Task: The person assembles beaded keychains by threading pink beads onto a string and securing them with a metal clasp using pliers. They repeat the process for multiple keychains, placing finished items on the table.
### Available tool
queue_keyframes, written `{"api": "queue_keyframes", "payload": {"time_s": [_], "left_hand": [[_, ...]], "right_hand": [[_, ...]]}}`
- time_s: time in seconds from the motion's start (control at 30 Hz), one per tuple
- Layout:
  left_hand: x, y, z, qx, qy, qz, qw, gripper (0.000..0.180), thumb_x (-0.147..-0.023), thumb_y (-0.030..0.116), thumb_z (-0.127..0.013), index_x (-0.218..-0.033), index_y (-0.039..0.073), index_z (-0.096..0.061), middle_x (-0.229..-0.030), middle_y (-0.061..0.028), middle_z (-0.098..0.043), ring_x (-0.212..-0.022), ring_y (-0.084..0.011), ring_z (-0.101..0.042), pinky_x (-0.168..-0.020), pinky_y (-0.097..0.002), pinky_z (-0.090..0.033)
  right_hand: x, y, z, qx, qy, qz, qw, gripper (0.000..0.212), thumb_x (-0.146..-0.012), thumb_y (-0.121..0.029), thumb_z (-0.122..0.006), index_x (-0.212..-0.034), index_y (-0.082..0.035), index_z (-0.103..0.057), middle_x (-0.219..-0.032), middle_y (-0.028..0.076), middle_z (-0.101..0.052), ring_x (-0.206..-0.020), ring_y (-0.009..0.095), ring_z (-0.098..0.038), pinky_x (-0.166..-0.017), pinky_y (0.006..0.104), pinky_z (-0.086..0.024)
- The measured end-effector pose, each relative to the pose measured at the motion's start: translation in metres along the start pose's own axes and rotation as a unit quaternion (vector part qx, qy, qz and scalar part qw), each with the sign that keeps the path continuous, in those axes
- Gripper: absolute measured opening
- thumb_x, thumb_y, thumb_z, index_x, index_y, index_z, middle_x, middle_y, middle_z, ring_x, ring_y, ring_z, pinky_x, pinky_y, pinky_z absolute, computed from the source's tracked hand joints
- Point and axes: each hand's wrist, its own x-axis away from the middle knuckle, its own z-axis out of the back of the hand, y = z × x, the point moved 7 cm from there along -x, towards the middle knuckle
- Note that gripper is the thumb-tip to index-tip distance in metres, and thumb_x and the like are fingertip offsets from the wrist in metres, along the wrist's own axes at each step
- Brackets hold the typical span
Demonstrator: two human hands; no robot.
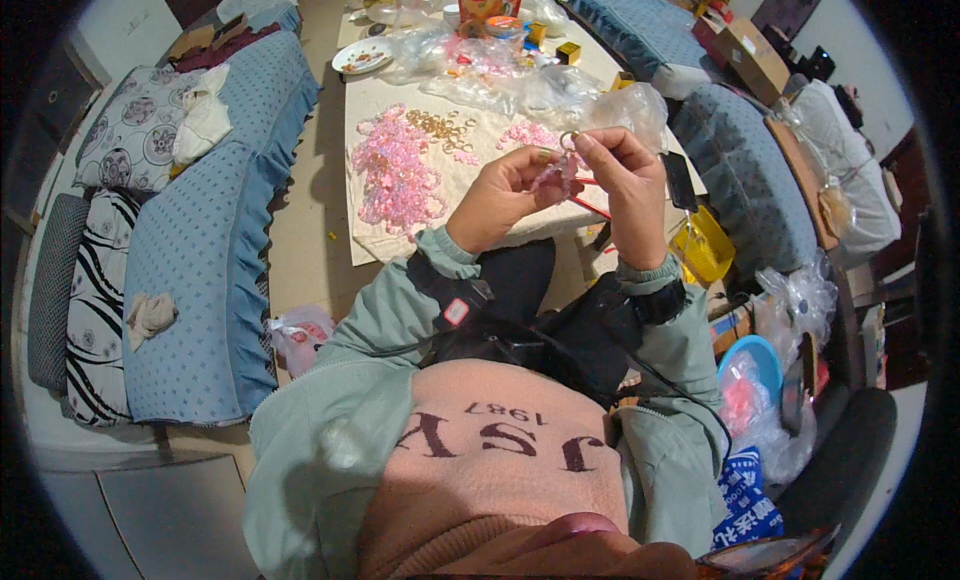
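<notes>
Over the near edge of the table, my two hands are close together. My left hand [505, 193] pinches a short pink beaded strand [562, 180]. In the fingertips of my right hand [628, 175] is a gold-coloured ring [568, 140], just above the strand. Whether the ring and strand are joined is too small to tell. A large heap of pink beaded strands [390, 175] lies on the pale cloth to the left. Beside it are several loose gold-coloured rings [438, 128]. Behind my hands sits a smaller pink bead heap [527, 135].
Clear plastic bags [560, 95] spread across the middle of the table [352, 255]. A white plate [362, 56] with scraps stands at its left edge. At the right are a dark phone [679, 183] and a yellow basket [704, 244]. Blue-covered sofas [215, 230] flank the table.
</notes>
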Motion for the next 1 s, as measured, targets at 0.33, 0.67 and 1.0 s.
{"api": "queue_keyframes", "payload": {"time_s": [0.33, 0.67, 1.0], "left_hand": [[0.001, 0.017, 0.014, -0.087, 0.056, -0.061, 0.993, 0.039, -0.086, 0.007, -0.073, -0.121, 0.004, -0.057, -0.114, -0.0048, -0.064, -0.107, -0.0135, -0.059, -0.095, -0.0302, -0.047], [-0.008, 0.057, 0.027, -0.151, 0.084, -0.091, 0.981, 0.028, -0.098, 0.02, -0.059, -0.118, 0.001, -0.06, -0.114, -0.0071, -0.065, -0.109, -0.014, -0.058, -0.097, -0.0297, -0.045], [-0.024, 0.063, 0.029, -0.319, 0.094, -0.112, 0.937, 0.021, -0.09, 0.021, -0.07, -0.1, 0.002, -0.069, -0.093, -0.0024, -0.067, -0.089, -0.0094, -0.058, -0.079, -0.026, -0.046]], "right_hand": [[-0.001, -0.009, -0.002, 0.01, -0.004, 0.032, 0.999, 0.017, -0.093, -0.015, -0.067, -0.095, 0.001, -0.067, -0.083, 0.004, -0.067, -0.074, 0.007, -0.06, -0.068, 0.0211, -0.046], [-0.007, 0.003, -0.003, 0.008, -0.007, 0.018, 1.0, 0.018, -0.092, -0.016, -0.069, -0.094, 0.001, -0.067, -0.081, 0.002, -0.067, -0.072, 0.006, -0.058, -0.065, 0.0192, -0.044], [-0.022, 0.026, -0.007, -0.02, -0.04, 0.008, 0.999, 0.016, -0.091, -0.015, -0.07, -0.096, 0.0, -0.068, -0.08, 0.001, -0.067, -0.069, 0.005, -0.057, -0.061, 0.0187, -0.041]]}}
